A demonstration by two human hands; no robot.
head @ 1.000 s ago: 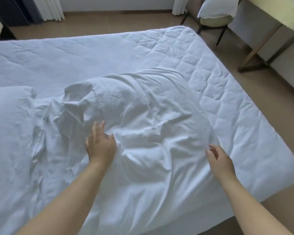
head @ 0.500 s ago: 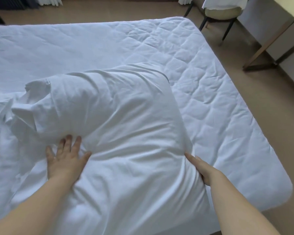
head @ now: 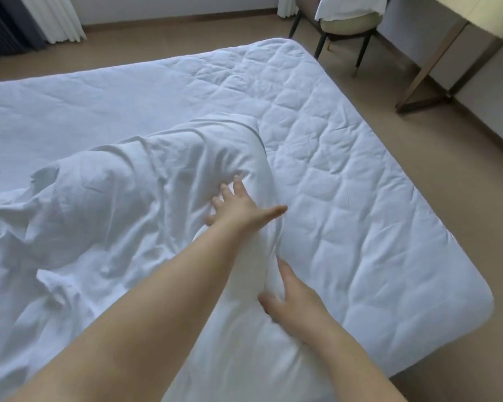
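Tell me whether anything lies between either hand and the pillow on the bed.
Nothing visible does. The left hand presses its spread fingers straight into the pillow, and the right hand rests against its near right edge. The quilted mattress beside them shows only bare cover.

Pillow (head: 157, 198) lies on the bed (head: 346, 198), left of the bed's middle, reaching from the near edge toward the far side. Left hand (head: 238, 207) rests on top of the pillow, close to its right edge. Right hand (head: 296, 303) sits nearer the person, against that same edge, thumb on top. Chair (head: 346, 24) stands on the floor (head: 462, 227) behind the bed's far right corner. Worktop (head: 476, 13) is right of the chair. Curtains (head: 55, 21) hang behind the bed, far left.
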